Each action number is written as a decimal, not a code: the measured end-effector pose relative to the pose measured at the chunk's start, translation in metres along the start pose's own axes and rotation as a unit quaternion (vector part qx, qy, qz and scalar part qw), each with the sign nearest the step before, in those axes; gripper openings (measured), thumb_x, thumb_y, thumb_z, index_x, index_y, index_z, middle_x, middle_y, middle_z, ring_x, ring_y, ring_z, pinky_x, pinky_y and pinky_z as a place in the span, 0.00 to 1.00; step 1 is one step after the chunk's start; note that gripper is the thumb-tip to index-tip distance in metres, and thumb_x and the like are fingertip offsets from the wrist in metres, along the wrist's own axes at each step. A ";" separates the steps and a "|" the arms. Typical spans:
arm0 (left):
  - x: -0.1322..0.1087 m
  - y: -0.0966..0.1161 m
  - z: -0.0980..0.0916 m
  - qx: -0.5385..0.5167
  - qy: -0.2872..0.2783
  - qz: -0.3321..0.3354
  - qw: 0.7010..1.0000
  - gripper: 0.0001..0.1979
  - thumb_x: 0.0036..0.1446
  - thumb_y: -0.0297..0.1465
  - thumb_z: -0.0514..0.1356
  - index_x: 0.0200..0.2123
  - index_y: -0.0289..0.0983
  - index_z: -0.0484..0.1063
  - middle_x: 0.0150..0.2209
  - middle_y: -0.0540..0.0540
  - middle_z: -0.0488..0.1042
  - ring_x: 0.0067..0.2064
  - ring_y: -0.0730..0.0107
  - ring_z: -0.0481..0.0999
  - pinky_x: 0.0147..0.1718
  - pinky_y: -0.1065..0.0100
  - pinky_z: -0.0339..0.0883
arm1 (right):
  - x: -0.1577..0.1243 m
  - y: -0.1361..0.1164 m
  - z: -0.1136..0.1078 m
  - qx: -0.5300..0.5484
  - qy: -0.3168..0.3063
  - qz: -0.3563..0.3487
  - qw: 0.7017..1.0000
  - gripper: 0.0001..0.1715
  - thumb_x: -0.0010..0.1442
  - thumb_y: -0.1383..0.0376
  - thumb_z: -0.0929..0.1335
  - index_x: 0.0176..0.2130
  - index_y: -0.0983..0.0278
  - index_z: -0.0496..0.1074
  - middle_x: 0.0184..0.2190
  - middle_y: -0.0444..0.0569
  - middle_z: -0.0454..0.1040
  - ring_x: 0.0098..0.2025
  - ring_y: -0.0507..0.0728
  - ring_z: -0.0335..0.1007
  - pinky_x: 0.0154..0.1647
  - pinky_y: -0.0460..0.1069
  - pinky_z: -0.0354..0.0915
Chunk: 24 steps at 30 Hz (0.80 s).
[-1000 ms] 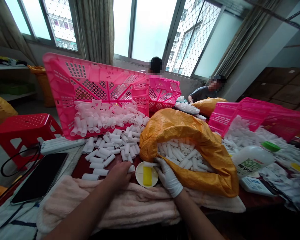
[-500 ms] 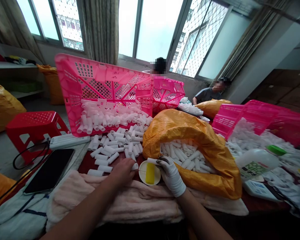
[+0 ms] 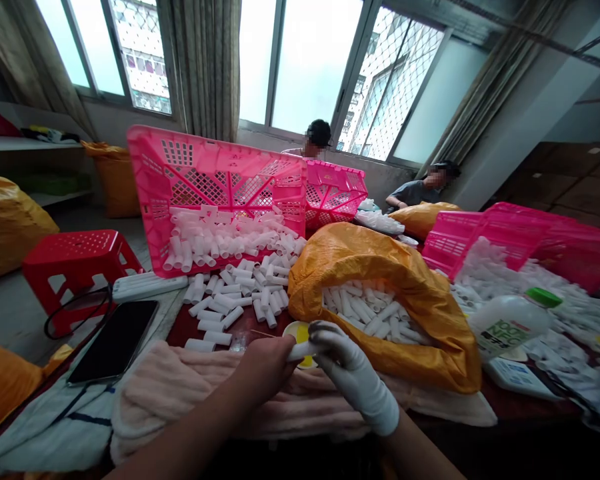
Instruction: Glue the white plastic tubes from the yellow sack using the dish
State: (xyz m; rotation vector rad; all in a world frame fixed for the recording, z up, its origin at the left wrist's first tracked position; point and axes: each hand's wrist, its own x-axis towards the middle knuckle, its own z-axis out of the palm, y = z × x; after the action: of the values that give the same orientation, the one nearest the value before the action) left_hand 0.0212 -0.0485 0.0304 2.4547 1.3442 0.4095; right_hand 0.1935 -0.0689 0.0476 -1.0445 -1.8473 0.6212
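White-gloved right hand [image 3: 353,373] and bare left hand [image 3: 263,370] clench a short white tube [image 3: 300,351] between them, its ends in their fingers, over a pink towel [image 3: 180,393], just before a round dish [image 3: 300,331]; beyond, an orange sack [image 3: 375,253] holds more tubes [image 3: 360,313].

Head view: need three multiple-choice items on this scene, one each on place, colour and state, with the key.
1. The white tube is:
A on the red stool
B between the left hand and right hand
C in the pink basket

2. The glove on the right hand is:
A blue
B black
C white

3. The orange sack is:
A open, white tubes showing
B tied shut
C empty

Answers:
1 B: both hands' fingers meet on it.
2 C: white covers the fingers and wrist.
3 A: its mouth gapes over heaped tubes.
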 end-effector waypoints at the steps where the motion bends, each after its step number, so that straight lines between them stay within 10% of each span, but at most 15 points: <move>1: -0.002 0.004 0.003 0.018 0.005 -0.008 1.000 0.10 0.56 0.35 0.48 0.31 0.38 0.65 0.30 0.46 0.73 0.33 0.68 0.72 0.31 0.71 0.59 | 0.000 0.000 0.003 -0.012 0.005 0.038 0.999 0.11 0.59 0.59 0.61 0.35 0.62 0.68 0.31 0.49 0.70 0.35 0.55 0.68 0.35 0.48 0.66; 5: -0.009 0.012 0.011 0.018 -0.022 -0.021 0.999 0.11 0.54 0.37 0.50 0.33 0.36 0.67 0.30 0.43 0.73 0.32 0.64 0.72 0.30 0.69 0.60 | -0.006 0.007 0.021 -0.061 0.021 0.148 0.987 0.21 0.60 0.55 0.57 0.23 0.63 0.64 0.18 0.43 0.65 0.21 0.50 0.61 0.22 0.45 0.60; 13: -0.022 0.014 0.003 -0.240 -0.188 0.054 0.951 0.14 0.50 0.43 0.54 0.34 0.40 0.70 0.32 0.52 0.75 0.32 0.71 0.72 0.28 0.75 0.60 | -0.036 0.002 0.022 -0.020 -0.010 0.067 0.997 0.19 0.61 0.58 0.57 0.25 0.63 0.66 0.19 0.45 0.71 0.22 0.51 0.65 0.25 0.45 0.61; 20: -0.020 0.032 0.010 -0.058 -0.086 -0.075 0.992 0.11 0.52 0.34 0.51 0.34 0.35 0.70 0.31 0.41 0.74 0.33 0.63 0.73 0.32 0.67 0.62 | -0.033 0.008 0.027 0.028 0.071 0.212 0.974 0.24 0.58 0.50 0.57 0.24 0.64 0.65 0.19 0.46 0.69 0.22 0.53 0.66 0.23 0.46 0.64; 24: -0.026 0.031 0.003 -0.272 -0.208 0.023 0.939 0.12 0.50 0.39 0.55 0.35 0.38 0.70 0.33 0.49 0.74 0.34 0.70 0.72 0.30 0.74 0.63 | -0.035 -0.003 0.033 -0.005 0.009 0.151 0.988 0.23 0.60 0.53 0.56 0.24 0.64 0.65 0.17 0.46 0.69 0.20 0.52 0.65 0.22 0.46 0.62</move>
State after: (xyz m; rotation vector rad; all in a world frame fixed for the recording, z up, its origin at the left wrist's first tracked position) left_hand 0.0324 -0.0866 0.0380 1.9664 0.8554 0.2133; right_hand 0.1713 -0.1003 0.0183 -1.3461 -1.6896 0.7769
